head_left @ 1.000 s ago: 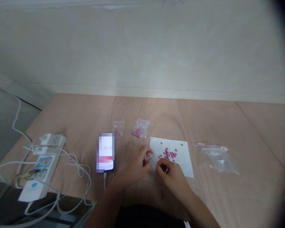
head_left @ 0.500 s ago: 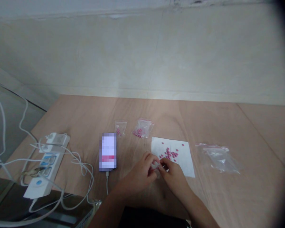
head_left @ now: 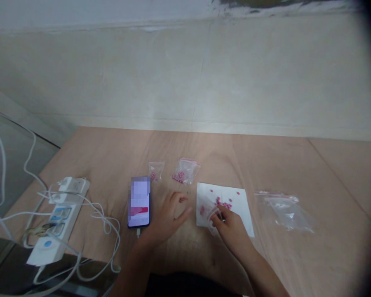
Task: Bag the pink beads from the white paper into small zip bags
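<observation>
Pinches a small clear bag (head_left: 207,206) in the right hand (head_left: 231,227), over white paper (head_left: 243,210) with pink pieces (head_left: 225,204).
Holds the left hand (head_left: 167,218) loosely open, apparently empty, between the phone (head_left: 139,202) and the paper. Works at a wooden table (head_left: 275,165) set against a pale wall (head_left: 136,78). Points the crumpled bag forward and leftward from the grip; cannot tell its exact long axis.

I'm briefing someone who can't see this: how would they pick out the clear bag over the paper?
On the wooden table, find the white paper scattered with pink pieces. Over its left part is the clear bag gripped by the right hand. Unlike the other bags, it is being held.
</observation>
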Tool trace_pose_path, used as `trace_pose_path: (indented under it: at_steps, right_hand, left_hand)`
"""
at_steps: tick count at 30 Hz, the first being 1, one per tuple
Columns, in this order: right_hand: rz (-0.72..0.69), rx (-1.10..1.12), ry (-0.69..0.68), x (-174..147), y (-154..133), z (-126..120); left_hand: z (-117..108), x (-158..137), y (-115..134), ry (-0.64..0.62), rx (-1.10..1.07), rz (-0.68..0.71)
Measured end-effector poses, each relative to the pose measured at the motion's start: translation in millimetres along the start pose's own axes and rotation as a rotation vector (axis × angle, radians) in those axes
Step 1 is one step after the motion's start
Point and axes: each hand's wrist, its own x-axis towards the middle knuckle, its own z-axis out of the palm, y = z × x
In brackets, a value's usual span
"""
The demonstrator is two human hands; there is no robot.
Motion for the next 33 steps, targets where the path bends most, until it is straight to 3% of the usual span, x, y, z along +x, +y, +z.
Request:
trace_pose_path:
  at_steps: [4,6,12,22,25,28,33]
  right_hand:
    - [0.006,0.018,-0.033,-0.5,-0.1,1.9]
    - [0.008,0.044,-0.032,-2.0,0.8,3.3]
    - [0.012,0.065,-0.032,-6.9,3.5,3.2]
    - [0.015,0.088,-0.031,-9.5,1.0,-0.4]
    - [0.003,0.105,-0.033,-8.6,-2.1,-2.6]
    - [-0.011,0.147,-0.049,-8.9,-6.4,-5.1]
    - [-0.092,0.274,-0.113,-15.0,-13.0,-11.0]
  left_hand:
    - [-11.8,-2.6,-44.4,0.317,0.22,-0.104]
    - [-18.1,-8.5,-63.8,0.358,0.322,-0.175]
    - [-32.1,-28.2,-89.3,0.225,0.502,-0.323]
    - [-31.4,-29.7,-95.5,0.135,0.548,-0.352]
    - [-29.5,-28.6,-90.4,0.134,0.51,-0.344]
    - [-24.9,-28.0,-68.2,0.117,0.427,-0.27]
    - [-9.6,-31.9,-16.8,-0.082,0.114,-0.161]
